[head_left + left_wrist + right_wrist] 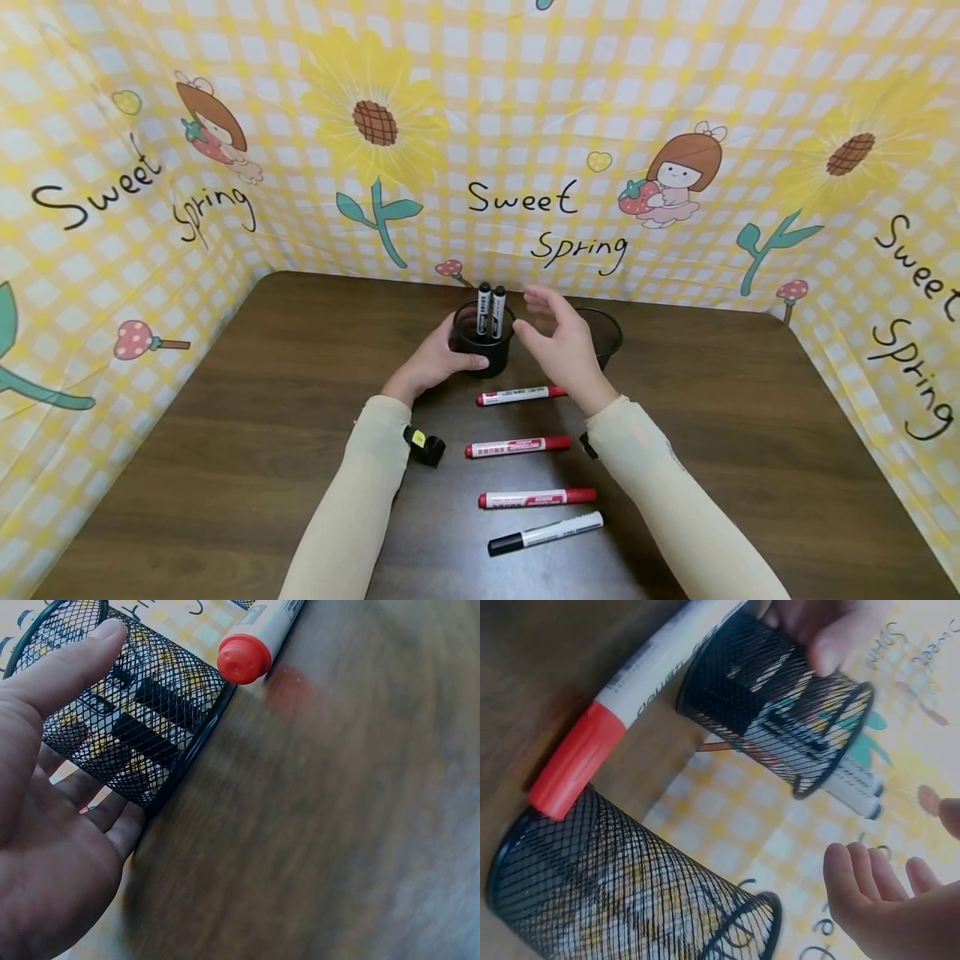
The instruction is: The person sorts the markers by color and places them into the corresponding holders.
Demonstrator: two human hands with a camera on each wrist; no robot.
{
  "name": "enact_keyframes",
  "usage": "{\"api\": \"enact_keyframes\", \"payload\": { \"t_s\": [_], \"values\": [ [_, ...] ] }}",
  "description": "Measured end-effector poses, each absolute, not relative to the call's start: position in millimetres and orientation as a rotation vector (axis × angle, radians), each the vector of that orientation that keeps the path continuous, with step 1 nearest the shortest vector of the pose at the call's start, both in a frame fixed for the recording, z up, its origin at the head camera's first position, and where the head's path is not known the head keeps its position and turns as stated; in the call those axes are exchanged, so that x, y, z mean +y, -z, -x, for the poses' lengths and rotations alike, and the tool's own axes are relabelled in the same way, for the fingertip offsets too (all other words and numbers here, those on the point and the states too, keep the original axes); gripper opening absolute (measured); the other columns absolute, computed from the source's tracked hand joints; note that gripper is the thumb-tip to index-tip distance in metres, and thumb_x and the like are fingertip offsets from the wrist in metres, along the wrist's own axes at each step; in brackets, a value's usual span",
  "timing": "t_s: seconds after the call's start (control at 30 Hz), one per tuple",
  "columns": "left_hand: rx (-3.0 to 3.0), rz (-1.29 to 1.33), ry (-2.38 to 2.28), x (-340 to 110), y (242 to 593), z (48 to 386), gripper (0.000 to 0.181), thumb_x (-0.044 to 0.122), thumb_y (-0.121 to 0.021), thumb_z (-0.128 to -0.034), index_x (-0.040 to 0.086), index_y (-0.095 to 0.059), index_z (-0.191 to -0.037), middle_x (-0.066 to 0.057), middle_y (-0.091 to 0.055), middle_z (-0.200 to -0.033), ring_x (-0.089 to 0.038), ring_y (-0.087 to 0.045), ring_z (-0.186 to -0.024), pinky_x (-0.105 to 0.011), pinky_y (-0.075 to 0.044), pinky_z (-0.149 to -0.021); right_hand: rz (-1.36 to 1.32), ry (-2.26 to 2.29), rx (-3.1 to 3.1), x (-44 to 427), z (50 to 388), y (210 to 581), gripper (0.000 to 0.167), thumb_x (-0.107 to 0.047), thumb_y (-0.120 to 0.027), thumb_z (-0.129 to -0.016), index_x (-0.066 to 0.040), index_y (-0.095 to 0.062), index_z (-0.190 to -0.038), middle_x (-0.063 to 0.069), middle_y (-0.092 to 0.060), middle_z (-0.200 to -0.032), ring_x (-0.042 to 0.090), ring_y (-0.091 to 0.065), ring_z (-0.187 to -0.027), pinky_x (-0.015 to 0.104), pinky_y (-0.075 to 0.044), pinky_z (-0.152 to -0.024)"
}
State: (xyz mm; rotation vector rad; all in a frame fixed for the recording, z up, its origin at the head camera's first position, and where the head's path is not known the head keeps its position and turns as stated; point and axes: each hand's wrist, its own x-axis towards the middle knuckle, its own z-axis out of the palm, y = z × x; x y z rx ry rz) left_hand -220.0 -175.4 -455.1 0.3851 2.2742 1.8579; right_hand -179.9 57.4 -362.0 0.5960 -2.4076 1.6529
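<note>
Left hand [435, 354] grips the mesh cup [496, 358] near frame centre, presumably to steady it; two black-ended markers [483, 310] stand inside; right hand [562, 346], fingers relaxed, holds nothing beside the cup; three red markers [519, 447] lie spaced at lower centre, likely for separate access.

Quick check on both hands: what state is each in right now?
Left hand: holding the black mesh pen cup that has two markers in it.
Right hand: open, holding nothing.
</note>
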Motion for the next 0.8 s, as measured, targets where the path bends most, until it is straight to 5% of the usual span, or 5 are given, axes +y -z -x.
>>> {"api": "enact_keyframes", "payload": {
  "t_s": [0.2,0.5,0.8],
  "values": [
    [2.263,-0.385,-1.864,-176,456,221,0.091,0.018,-0.087,-0.0814,0.019,-0.034,-0.155,-0.007,-0.049,-0.146,-0.026,-0.049,-0.131,-0.048,-0.035,-0.109,-0.681,-1.607,-2.491,77,150,363,0.041,-0.011,-0.070,-0.096,-0.010,-0.060,-0.135,0.006,-0.061,-0.132,0.024,-0.056,-0.121,0.046,-0.049,-0.097],
    [2.258,-0.377,-1.865,-175,457,223,0.090,0.016,-0.087,-0.0813,0.017,-0.035,-0.154,-0.010,-0.050,-0.145,-0.028,-0.048,-0.131,-0.047,-0.035,-0.109,-0.886,-1.373,-2.749,120,109,377,0.011,-0.008,-0.074,-0.092,-0.012,-0.072,-0.101,-0.003,-0.067,-0.097,0.013,-0.062,-0.088,0.035,-0.055,-0.080],
    [2.272,-0.363,-1.853,-175,457,224,0.090,0.017,-0.088,-0.0808,0.018,-0.035,-0.154,-0.008,-0.049,-0.145,-0.028,-0.047,-0.133,-0.047,-0.035,-0.110,-0.985,-1.243,-2.882,167,72,395,0.007,-0.009,-0.075,-0.091,-0.016,-0.072,-0.092,-0.015,-0.062,-0.087,0.006,-0.057,-0.078,0.027,-0.051,-0.069]
  ]
}}
